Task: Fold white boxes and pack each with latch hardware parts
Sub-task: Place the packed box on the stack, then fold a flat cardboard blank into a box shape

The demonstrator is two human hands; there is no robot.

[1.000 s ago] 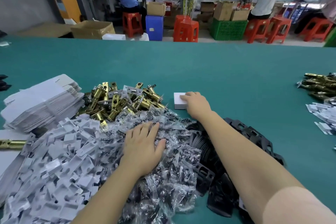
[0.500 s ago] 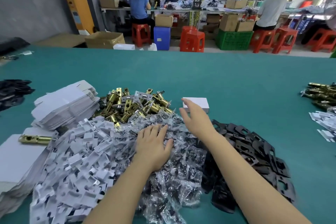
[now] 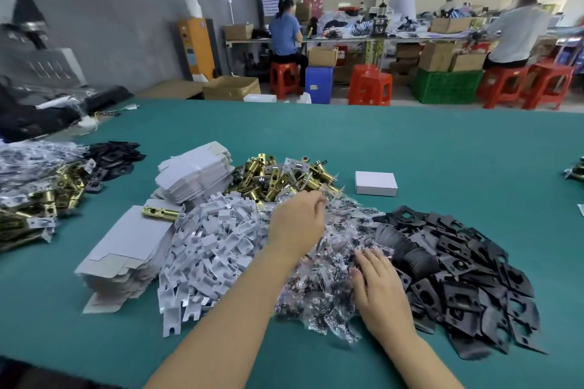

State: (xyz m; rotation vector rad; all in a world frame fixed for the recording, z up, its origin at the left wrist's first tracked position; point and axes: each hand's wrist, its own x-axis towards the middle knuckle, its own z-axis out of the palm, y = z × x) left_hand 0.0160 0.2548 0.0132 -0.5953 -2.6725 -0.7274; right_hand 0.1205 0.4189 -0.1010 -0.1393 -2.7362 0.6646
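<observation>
My right hand [image 3: 380, 287] lies nearest me, fingers straight and flat on the heap of clear parts bags [image 3: 328, 262], beside the black plates [image 3: 467, 275]. My left hand [image 3: 295, 224] sits farther in on the same heap, fingers curled at the far edge; I cannot tell whether they pinch a bag. Left of it are the white inserts [image 3: 215, 246] and flat box blanks [image 3: 126, 249], 1 brass latch [image 3: 161, 213] lying on them. Beyond lie the brass latch pile [image 3: 278, 178] and 1 folded white box [image 3: 376, 183], closed, alone on the green table [image 3: 410, 142].
</observation>
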